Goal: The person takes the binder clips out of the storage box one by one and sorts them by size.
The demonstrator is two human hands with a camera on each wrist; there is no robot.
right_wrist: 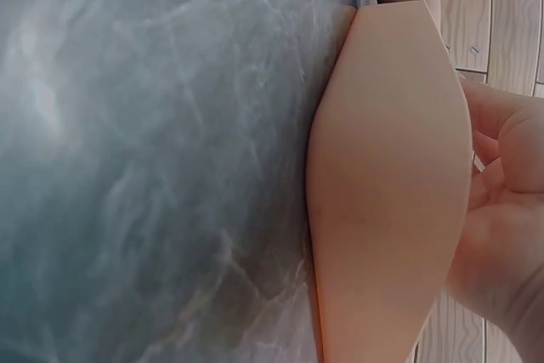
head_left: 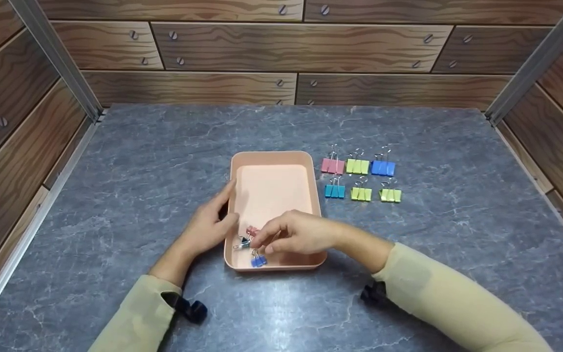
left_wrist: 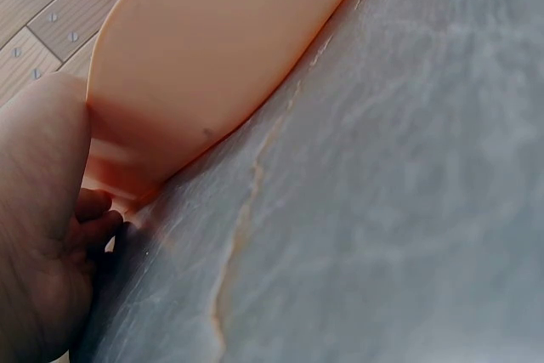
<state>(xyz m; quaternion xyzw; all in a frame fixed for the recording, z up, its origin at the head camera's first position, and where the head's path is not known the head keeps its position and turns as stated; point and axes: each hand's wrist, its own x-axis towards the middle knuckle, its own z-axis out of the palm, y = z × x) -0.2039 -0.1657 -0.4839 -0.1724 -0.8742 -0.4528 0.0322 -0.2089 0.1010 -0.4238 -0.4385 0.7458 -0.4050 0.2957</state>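
Right grip (head_left: 303, 233) curled, cannot tell if pinching; small blue clip (head_left: 259, 261) lies nearside-left. Left grip (head_left: 205, 229) holds tray (head_left: 272, 190).

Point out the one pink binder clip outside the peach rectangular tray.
The pink metal binder clip at the left end of the far row; the other five outside are yellow-green, blue or teal.

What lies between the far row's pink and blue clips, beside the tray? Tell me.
A lime clip sits between the pink clip and the blue clip; the head view shows it.
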